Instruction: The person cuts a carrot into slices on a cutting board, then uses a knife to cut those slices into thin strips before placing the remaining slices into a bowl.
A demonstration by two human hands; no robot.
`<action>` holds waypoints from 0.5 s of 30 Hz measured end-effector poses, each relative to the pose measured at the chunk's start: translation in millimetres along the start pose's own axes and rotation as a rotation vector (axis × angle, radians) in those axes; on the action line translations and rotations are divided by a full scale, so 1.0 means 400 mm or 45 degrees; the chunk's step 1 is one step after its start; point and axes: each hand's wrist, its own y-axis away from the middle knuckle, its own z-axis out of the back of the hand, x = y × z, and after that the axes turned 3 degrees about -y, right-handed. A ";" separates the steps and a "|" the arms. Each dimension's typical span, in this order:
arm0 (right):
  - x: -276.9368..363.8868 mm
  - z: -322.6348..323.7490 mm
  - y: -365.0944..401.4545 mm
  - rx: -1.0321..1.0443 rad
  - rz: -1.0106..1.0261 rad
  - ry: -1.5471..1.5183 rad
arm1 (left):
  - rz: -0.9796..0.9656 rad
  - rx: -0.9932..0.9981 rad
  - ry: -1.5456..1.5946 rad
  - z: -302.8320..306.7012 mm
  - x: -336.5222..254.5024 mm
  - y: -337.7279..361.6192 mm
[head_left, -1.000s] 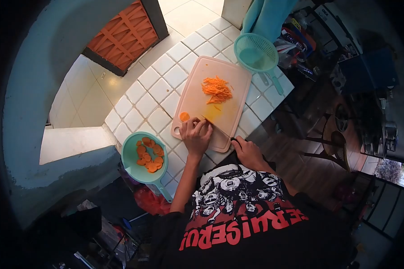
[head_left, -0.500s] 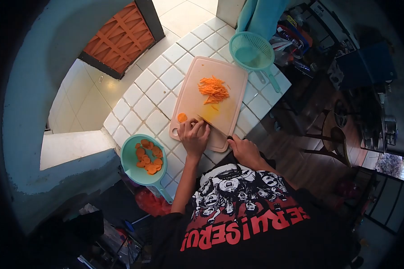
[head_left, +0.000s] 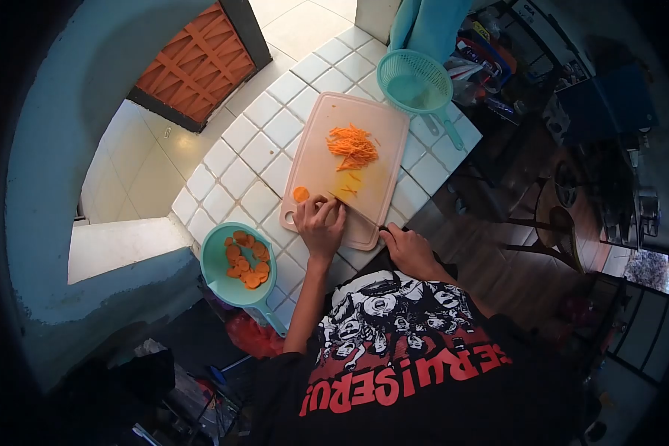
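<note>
My left hand rests curled on the near end of a pink cutting board, fingertips pressing down a stack of carrot slices that is mostly hidden under them. My right hand grips the handle of a knife. Its blade lies across the board right beside my left fingertips. A few fresh carrot strips lie just past the blade. Farther up the board sits a pile of carrot strips, and a single carrot round lies at the board's left edge.
A teal bowl of carrot rounds stands on the white tiled counter left of my left arm. A teal strainer sits beyond the board at the counter's far right corner. The counter drops off to a dark floor on the right.
The knife blade has shifted a little beside my left fingers, and a few new strips lie by it. Both hands stay in place; the view has drifted slightly.
</note>
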 end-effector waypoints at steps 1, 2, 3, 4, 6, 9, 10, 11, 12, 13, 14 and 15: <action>0.004 0.001 -0.001 0.008 -0.011 0.022 | 0.007 0.008 -0.001 -0.001 0.001 0.000; 0.004 -0.001 -0.001 0.007 -0.012 0.022 | 0.006 0.008 -0.001 -0.001 0.000 -0.001; 0.003 -0.006 -0.002 0.026 -0.018 0.024 | 0.004 0.002 0.005 0.000 0.000 -0.001; 0.003 -0.010 -0.004 0.047 -0.023 0.026 | 0.003 -0.004 0.010 0.001 0.000 -0.001; 0.013 -0.019 -0.023 0.035 -0.014 0.014 | 0.003 -0.005 0.007 0.000 0.002 -0.004; 0.017 -0.020 -0.025 0.014 -0.003 0.017 | -0.013 -0.010 0.001 0.002 -0.004 -0.003; 0.019 -0.018 -0.028 0.014 0.006 0.033 | -0.023 -0.017 -0.010 0.004 -0.005 -0.006; 0.019 -0.010 -0.022 0.010 0.011 0.035 | -0.025 -0.024 -0.010 0.005 -0.006 -0.007; 0.016 0.002 -0.009 0.018 -0.020 0.053 | -0.017 -0.023 0.004 0.004 -0.006 -0.007; 0.014 0.009 -0.001 0.029 -0.051 0.071 | -0.005 -0.020 0.017 0.005 -0.005 -0.005; 0.012 0.010 -0.001 0.032 -0.048 0.073 | -0.001 -0.022 0.014 0.003 -0.004 -0.004; 0.009 0.011 0.001 0.004 -0.067 0.030 | 0.010 -0.024 0.020 0.000 -0.004 -0.004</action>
